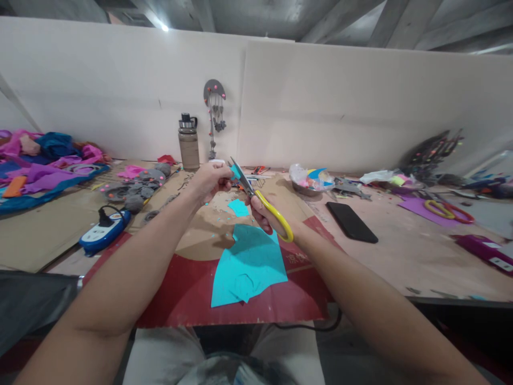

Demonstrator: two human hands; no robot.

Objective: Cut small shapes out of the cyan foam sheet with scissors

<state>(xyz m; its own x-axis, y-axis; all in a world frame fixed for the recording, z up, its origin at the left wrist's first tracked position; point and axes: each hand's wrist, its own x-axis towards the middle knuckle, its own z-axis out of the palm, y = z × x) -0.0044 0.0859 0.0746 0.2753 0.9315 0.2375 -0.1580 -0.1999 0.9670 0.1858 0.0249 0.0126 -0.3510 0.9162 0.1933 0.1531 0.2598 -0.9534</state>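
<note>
My left hand (215, 181) pinches a small turquoise piece (236, 172), paper or felt, above the middle of the table. Yellow-handled scissors (276, 216) are in my right hand (262, 213), with their blades pointing up and to the left, right beside the small piece. Whether the blades touch it I cannot tell. Under my hands a small turquoise scrap (239, 208) lies on the cardboard. Nearer to me is a large turquoise sheet (252, 267) with a cut-out edge and a few loose offcuts on it.
A red and brown cardboard (176, 305) covers the table before me. A bottle (188, 141) stands at the back. To the left are a blue power strip (105, 230) and heaped colourful fabric (52, 166); to the right, a black phone (351, 222) and a plastic-wrapped bowl (310, 182).
</note>
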